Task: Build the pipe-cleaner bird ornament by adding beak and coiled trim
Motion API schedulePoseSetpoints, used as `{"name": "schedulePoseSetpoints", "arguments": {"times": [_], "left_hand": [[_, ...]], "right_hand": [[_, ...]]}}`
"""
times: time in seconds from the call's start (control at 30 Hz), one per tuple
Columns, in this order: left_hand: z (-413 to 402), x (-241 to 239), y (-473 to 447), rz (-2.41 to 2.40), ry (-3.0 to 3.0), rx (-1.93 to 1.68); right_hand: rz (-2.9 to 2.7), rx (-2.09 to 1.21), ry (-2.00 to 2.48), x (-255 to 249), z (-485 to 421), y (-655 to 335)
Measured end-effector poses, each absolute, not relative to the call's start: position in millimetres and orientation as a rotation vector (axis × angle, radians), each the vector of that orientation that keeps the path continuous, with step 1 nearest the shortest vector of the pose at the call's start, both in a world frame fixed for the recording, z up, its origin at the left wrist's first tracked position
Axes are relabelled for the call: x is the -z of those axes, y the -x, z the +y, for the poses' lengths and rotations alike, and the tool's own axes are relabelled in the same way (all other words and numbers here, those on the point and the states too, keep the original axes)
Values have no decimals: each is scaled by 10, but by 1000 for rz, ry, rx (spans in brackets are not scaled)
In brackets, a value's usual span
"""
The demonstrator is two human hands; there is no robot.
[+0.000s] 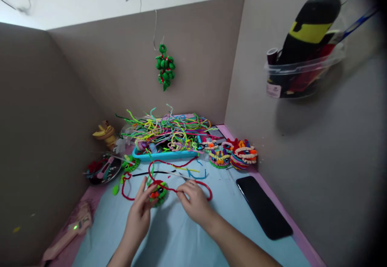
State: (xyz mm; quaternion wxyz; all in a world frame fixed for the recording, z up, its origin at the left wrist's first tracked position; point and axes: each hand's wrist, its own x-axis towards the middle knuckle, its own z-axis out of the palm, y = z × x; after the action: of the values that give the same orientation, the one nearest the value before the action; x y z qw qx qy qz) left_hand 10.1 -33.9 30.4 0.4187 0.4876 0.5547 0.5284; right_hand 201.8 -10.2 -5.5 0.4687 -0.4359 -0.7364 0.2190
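My left hand (139, 210) pinches a small green pipe-cleaner figure (159, 192) with orange and dark details, low on the light blue mat (169, 239). My right hand (193, 201) is closed on a red pipe cleaner (169, 164) that loops from the figure up toward the tray and back round to the right of my fingers. Both hands sit close together just in front of a turquoise tray (165, 154) heaped with coloured pipe cleaners (167, 130).
A black phone (263, 207) lies at the right. Finished colourful figures (238, 154) sit by the right cardboard wall. A pink glue gun (71, 230) lies at the left, near a dish of bits (101, 169). A green ornament (165, 67) hangs on the back wall. A clear bin of tools (302, 63) hangs on the right wall.
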Motion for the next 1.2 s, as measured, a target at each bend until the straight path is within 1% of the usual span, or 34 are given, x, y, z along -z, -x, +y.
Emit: {"name": "schedulePoseSetpoints", "arguments": {"times": [0.27,0.37,0.47,0.6,0.77,0.93,1.1,1.2], "left_hand": [[-400,-112,-45,1405,-1396,-1337],[-430,-154,-91,1480,-1461,-1433],[-444,-257,-168,1456,-1535,-1477],[-429,-281,-255,1354,-1610,-1293],[-414,-221,-282,1409,-1741,-1122],[-412,-306,-304,1461,-1802,-1180],[-432,-362,-303,1535,-1636,-1260],[-465,-352,-276,1527,-1666,-1325]], "right_hand": [[-1811,-534,1053,63,-95,-2027],[-1771,-541,1076,71,-93,-2030],[-1746,-537,1092,76,-97,-2031],[-1825,-534,1043,88,-124,-2017],[-1789,-536,975,88,-159,-2019],[-1776,-542,925,55,-195,-2046],[-1785,-502,858,38,-216,-2066],[-1716,-553,897,15,-224,-2076]]}}
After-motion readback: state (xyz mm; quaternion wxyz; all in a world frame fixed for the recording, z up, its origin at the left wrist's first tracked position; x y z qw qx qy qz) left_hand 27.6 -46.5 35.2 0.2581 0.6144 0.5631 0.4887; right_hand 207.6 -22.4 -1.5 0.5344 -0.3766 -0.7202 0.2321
